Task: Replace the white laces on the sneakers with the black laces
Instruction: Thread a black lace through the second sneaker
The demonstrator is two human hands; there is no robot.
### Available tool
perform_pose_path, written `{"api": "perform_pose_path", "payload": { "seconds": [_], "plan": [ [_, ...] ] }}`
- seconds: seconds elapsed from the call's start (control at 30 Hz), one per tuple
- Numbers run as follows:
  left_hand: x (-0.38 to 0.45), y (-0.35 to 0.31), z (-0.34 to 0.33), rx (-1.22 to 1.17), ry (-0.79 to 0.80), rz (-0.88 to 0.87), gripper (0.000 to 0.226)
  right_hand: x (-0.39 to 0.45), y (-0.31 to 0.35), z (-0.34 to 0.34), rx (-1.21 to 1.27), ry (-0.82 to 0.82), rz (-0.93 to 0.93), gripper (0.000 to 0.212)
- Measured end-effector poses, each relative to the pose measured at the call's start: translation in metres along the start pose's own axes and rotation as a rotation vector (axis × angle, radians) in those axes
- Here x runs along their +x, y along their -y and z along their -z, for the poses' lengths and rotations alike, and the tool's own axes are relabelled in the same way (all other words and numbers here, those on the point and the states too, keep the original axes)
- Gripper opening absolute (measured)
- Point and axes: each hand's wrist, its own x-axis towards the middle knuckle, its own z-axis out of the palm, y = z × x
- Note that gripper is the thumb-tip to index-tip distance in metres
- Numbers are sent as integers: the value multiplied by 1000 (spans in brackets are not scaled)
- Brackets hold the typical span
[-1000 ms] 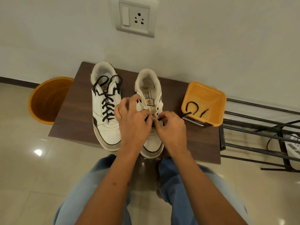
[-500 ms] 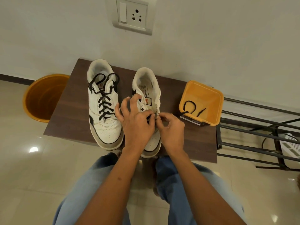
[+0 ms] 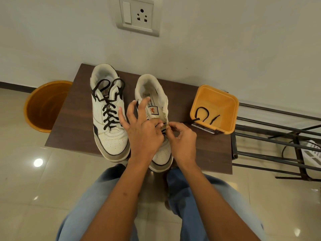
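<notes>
Head cam, only view here. Looking down at a small dark wood table (image 3: 73, 129) pushed against the wall, w/ two white sneakers side by side, toes toward the near edge. Left sneaker (image 3: 108, 112) fully laced in black, lace ends looped loose near the collar at the far end. Right sneaker (image 3: 152, 105) only partly done, tongue label showing, most of the lower eyelets hidden behind the hands. Left hand (image 3: 144, 131) over the middle of the right sneaker, thumb & index pinching at the right eyelet flap, other fingers fanned out & lifted toward the left sneaker. Right hand (image 3: 182, 138) just beside it on the right, fingers curled, thumb & index pinching something tiny at that same flap, prob the black lace (image 3: 163, 132) tip, but too small to say for sure. Bits of black lace peeking out btwn the two hands. Orange square tub (image 3: 225, 101) at the far right of the table, holding another stretch of black lace (image 3: 202, 113), one end draped over its near rim toward the sneaker. Round orange bucket (image 3: 43, 105) on the floor left of the table. Metal rack (image 3: 271, 136) on the right, wall socket (image 3: 138, 15) above on the far wall. Blue jeans (image 3: 90, 206) at the near bottom.
</notes>
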Motion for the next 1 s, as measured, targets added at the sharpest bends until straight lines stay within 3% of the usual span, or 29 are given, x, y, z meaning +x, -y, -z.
{"api": "perform_pose_path", "payload": {
  "seconds": [0.33, 0.43, 0.6, 0.73, 0.83, 0.93, 1.0],
  "plan": [
    [-1, -1, -1, 50, -20, -22, 9, -1, -3, -4, -26, -29, 17, 17],
    [1, 0, -3, 18, -30, -55, 8, -2, -2, -1, -50, -28, 62, 16],
    [4, -1, -1, -63, -19, -23, 7, 8, -3, 6, 92, 40, -36, 11],
    [5, 4, 4, -102, 14, -7, 4, 16, -5, 3, 21, 59, -9, 5],
    [10, 17, 14, -91, -60, 63, 16, 21, -1, 11, -61, -18, -4, 8],
    [14, 29, 24, -76, -44, 141, 25, 32, -5, 34, -120, -240, -54, 8],
    [15, 32, 28, -101, -13, 151, 25, 34, -6, 43, -176, -242, -63, 11]
  ]
}}
